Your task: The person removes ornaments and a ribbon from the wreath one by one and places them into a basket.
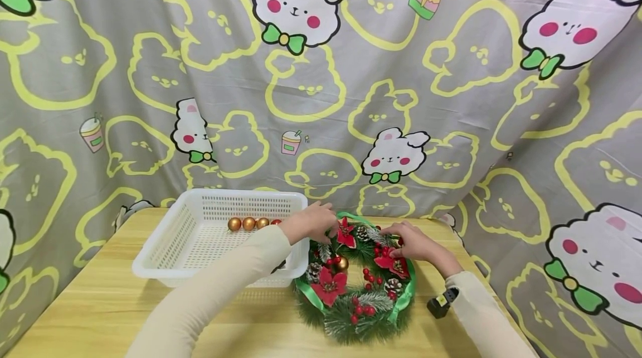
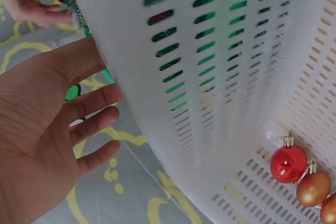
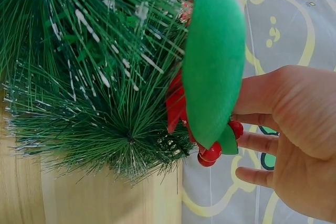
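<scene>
A green wreath (image 1: 373,313) with red poinsettias, pine cones, berries, a gold ball and green ribbon (image 3: 215,61) lies on the table. My left hand (image 1: 317,222) is at its far left side, beside the basket's right end. In the left wrist view the left hand's fingers (image 2: 94,129) are spread and loosely straight, some tips hidden behind the basket wall. My right hand (image 1: 413,242) reaches over the wreath's far right side, by a poinsettia (image 1: 393,263). The right wrist view shows the right fingers (image 3: 257,142) extended near red berries (image 3: 211,151), the thumb partly behind the ribbon.
A white perforated basket (image 1: 160,235) stands left of the wreath. Inside it sit several gold balls (image 1: 248,223) and a red ball (image 2: 288,164) in a row. The wooden table (image 1: 80,296) meets a patterned grey curtain (image 1: 326,124) at the back and sides.
</scene>
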`<state>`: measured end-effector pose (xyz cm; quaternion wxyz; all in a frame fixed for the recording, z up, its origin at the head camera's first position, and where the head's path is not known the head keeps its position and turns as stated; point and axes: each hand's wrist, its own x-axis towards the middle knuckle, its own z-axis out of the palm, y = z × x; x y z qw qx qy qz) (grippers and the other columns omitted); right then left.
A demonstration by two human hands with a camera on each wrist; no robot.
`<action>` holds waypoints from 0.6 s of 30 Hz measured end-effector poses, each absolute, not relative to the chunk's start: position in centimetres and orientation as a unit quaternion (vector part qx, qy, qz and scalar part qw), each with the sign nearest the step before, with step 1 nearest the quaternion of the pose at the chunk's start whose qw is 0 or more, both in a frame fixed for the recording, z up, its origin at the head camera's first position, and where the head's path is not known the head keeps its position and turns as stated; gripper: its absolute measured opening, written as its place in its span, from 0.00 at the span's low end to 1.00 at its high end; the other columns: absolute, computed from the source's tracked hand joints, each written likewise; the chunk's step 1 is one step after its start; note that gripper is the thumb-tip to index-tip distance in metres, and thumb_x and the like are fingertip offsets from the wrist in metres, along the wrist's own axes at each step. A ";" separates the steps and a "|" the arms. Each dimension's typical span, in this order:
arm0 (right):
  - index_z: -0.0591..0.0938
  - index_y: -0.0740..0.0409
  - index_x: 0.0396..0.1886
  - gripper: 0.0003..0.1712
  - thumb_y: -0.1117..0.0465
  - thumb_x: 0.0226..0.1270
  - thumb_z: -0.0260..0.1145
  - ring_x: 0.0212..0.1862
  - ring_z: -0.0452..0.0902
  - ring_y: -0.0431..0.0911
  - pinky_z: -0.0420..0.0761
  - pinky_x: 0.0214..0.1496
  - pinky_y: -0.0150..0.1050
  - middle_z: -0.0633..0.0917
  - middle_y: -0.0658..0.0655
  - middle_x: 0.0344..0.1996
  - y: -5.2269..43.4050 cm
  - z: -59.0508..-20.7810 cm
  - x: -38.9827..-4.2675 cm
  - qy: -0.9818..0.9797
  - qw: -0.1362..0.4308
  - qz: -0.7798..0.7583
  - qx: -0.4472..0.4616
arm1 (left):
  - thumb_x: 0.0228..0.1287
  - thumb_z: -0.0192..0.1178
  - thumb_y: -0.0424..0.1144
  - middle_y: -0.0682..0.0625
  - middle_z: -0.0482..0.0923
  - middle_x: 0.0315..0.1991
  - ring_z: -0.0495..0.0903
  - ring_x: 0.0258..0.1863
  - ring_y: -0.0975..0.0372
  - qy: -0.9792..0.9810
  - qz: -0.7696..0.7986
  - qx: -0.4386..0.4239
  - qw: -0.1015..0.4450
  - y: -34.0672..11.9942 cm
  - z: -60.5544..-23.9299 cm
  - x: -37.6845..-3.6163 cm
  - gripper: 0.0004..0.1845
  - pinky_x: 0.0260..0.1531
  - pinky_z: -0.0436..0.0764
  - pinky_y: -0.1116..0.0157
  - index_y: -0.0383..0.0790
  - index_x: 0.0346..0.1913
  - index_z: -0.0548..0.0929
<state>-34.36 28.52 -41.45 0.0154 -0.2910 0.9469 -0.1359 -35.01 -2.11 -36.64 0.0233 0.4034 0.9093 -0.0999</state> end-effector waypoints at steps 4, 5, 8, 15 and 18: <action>0.82 0.56 0.63 0.31 0.62 0.58 0.78 0.55 0.74 0.57 0.77 0.52 0.56 0.84 0.60 0.55 28.5 -41.4 -34.4 0.947 0.013 -0.132 -0.292 | 0.65 0.70 0.50 0.62 0.85 0.46 0.68 0.42 0.63 0.906 -0.100 0.410 0.024 -2.2 -36.8 -35.1 0.03 0.54 0.72 0.57 0.58 0.34 0.90; 0.82 0.56 0.63 0.31 0.61 0.58 0.78 0.55 0.74 0.57 0.77 0.52 0.56 0.84 0.60 0.55 28.5 -41.4 -34.4 0.947 0.013 -0.131 -0.292 | 0.65 0.70 0.49 0.62 0.85 0.46 0.69 0.43 0.63 0.906 -0.100 0.411 0.024 -2.1 -36.8 -35.1 0.04 0.54 0.72 0.57 0.58 0.34 0.90; 0.82 0.56 0.63 0.31 0.61 0.58 0.78 0.55 0.74 0.57 0.76 0.52 0.56 0.84 0.60 0.55 28.4 -41.4 -34.4 0.948 0.013 -0.130 -0.291 | 0.65 0.70 0.48 0.63 0.86 0.43 0.74 0.49 0.60 0.904 -0.095 0.416 0.022 -2.0 -36.8 -35.1 0.05 0.60 0.73 0.54 0.57 0.31 0.91; 0.82 0.56 0.63 0.30 0.61 0.58 0.78 0.55 0.74 0.56 0.76 0.52 0.55 0.84 0.60 0.56 28.4 -41.3 -34.2 0.949 0.013 -0.131 -0.288 | 0.66 0.69 0.41 0.64 0.80 0.28 0.72 0.41 0.62 0.900 -0.088 0.426 0.011 -1.7 -37.2 -35.2 0.15 0.66 0.71 0.49 0.53 0.19 0.83; 0.83 0.56 0.62 0.30 0.61 0.58 0.78 0.55 0.74 0.56 0.77 0.52 0.56 0.84 0.60 0.55 28.3 -41.3 -34.2 0.948 0.013 -0.132 -0.290 | 0.69 0.64 0.38 0.62 0.73 0.22 0.70 0.39 0.62 0.900 -0.092 0.425 0.008 -1.7 -37.3 -35.2 0.21 0.66 0.71 0.50 0.52 0.16 0.75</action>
